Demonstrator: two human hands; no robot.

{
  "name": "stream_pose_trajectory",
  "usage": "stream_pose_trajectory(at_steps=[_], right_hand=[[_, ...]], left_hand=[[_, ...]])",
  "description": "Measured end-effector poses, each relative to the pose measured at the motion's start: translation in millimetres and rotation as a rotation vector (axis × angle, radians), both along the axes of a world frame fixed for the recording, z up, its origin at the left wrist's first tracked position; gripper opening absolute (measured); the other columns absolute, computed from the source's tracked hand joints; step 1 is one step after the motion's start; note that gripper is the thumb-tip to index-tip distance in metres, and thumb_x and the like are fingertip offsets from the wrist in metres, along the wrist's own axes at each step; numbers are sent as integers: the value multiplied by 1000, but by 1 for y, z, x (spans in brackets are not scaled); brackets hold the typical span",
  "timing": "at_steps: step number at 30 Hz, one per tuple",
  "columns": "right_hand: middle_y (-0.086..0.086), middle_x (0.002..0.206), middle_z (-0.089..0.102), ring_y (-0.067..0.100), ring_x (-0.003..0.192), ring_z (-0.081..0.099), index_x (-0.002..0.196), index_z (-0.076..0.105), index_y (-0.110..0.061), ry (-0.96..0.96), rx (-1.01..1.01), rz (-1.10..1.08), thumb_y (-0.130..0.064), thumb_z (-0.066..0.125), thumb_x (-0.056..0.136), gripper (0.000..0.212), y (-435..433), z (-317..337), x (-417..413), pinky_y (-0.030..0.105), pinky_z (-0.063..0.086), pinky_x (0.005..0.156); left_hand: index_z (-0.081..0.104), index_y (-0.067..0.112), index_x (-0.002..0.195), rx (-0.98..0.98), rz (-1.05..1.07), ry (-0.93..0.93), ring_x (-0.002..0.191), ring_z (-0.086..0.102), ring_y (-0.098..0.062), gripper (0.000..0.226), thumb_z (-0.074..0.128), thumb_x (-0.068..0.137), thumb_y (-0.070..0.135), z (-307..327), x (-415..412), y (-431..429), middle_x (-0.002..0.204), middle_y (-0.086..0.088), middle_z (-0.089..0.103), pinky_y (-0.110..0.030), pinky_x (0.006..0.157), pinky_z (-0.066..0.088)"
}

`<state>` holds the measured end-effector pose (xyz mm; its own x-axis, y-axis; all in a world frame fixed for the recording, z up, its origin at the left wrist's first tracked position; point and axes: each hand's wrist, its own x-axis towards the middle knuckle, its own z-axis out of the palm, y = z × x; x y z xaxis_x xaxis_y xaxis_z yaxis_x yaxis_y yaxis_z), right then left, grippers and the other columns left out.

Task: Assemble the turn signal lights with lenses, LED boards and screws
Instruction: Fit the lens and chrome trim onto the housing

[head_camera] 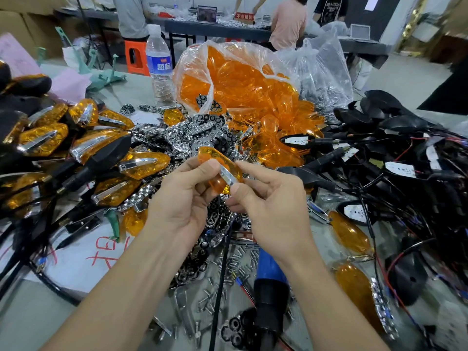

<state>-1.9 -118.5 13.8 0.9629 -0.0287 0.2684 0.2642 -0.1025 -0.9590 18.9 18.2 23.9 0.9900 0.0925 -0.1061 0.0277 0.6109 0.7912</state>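
Both hands hold one amber lens point(214, 158) above the middle of the table. A chrome trim strip point(228, 177) lies along the lens. My left hand point(184, 196) grips the lens from the left, thumb on top. My right hand point(271, 198) pinches the chrome strip and the lens's right edge between thumb and forefinger. Black housings with white LED boards point(296, 141) and wires lie in a heap at the right. Loose screws point(240, 259) are scattered on the table below my hands.
A plastic bag of amber lenses point(243, 79) stands behind, a water bottle point(158, 62) to its left. Finished amber lights point(43, 138) are piled at left. Chrome reflectors point(197, 133) fill the centre. A blue-black electric screwdriver point(269, 282) lies near the front. People stand at a far table.
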Motion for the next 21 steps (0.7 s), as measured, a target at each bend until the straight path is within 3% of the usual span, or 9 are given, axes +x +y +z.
stream_pose_trajectory(at_steps=[4, 9, 11, 13, 15, 16, 18, 20, 21], right_hand=[[4, 81, 80, 18, 67, 76, 129, 71, -13, 41, 70, 4, 4, 73, 90, 42, -2, 3, 0, 32, 64, 67], [7, 79, 79, 20, 67, 74, 85, 83, -34, 176, 243, 167, -9, 80, 73, 27, -11, 14, 0, 33, 62, 67], [-5, 77, 78, 13, 68, 73, 82, 82, -36, 39, 16, 8, -10, 81, 75, 27, -15, 11, 0, 32, 60, 68], [-18, 73, 72, 6, 67, 67, 89, 77, -33, -153, -376, -178, -15, 79, 78, 21, -16, 10, -1, 27, 56, 66], [-22, 72, 67, 4, 67, 61, 99, 75, -36, -223, -622, -215, -20, 73, 80, 25, -14, 13, -5, 23, 51, 64], [-25, 71, 66, 2, 66, 60, 100, 76, -38, -207, -622, -165, -22, 71, 81, 25, -15, 15, -6, 18, 49, 61], [-33, 70, 67, -3, 63, 64, 91, 80, -42, -112, -406, -75, -21, 75, 81, 24, -27, 22, -3, 10, 47, 57], [-27, 79, 74, -6, 71, 69, 89, 82, -39, -53, -293, -233, -16, 75, 84, 25, -51, 26, 7, 11, 53, 64], [-21, 83, 77, -4, 73, 71, 92, 82, -33, -35, -361, -376, -13, 71, 87, 24, -66, 26, 15, 15, 55, 67]], left_hand=[[67, 8, 87, -2, -27, 1, 51, 64, -7, 22, 72, 65, 11, 0, -3, -1, 68, -1, 72, -14, 44, 50], [75, 12, 84, 19, -40, -46, 70, 72, -13, 12, 73, 72, 15, -3, -2, -4, 81, -4, 75, -20, 60, 58], [75, 16, 104, 211, 18, -67, 88, 75, -17, 23, 76, 81, 13, -6, -2, -8, 99, -5, 79, -23, 70, 60], [68, 29, 123, 432, 58, -104, 99, 76, -16, 38, 76, 90, 12, -9, -4, -13, 113, 1, 78, -25, 76, 60], [66, 37, 126, 540, -18, -170, 100, 75, -18, 40, 71, 95, 12, -11, -8, -19, 113, 3, 77, -24, 75, 60], [65, 36, 126, 542, -54, -187, 101, 75, -20, 39, 68, 97, 9, -11, -8, -20, 111, 2, 78, -24, 74, 60], [61, 30, 133, 432, -95, -136, 106, 75, -21, 40, 63, 98, 10, -11, -6, -16, 113, -1, 78, -27, 75, 62], [53, 23, 141, 230, -174, -41, 110, 74, -24, 48, 61, 94, 15, -10, -1, -8, 118, -8, 77, -36, 76, 64], [51, 20, 143, 140, -228, -2, 112, 74, -27, 48, 57, 95, 15, -10, 1, -4, 120, -13, 76, -41, 77, 64]])
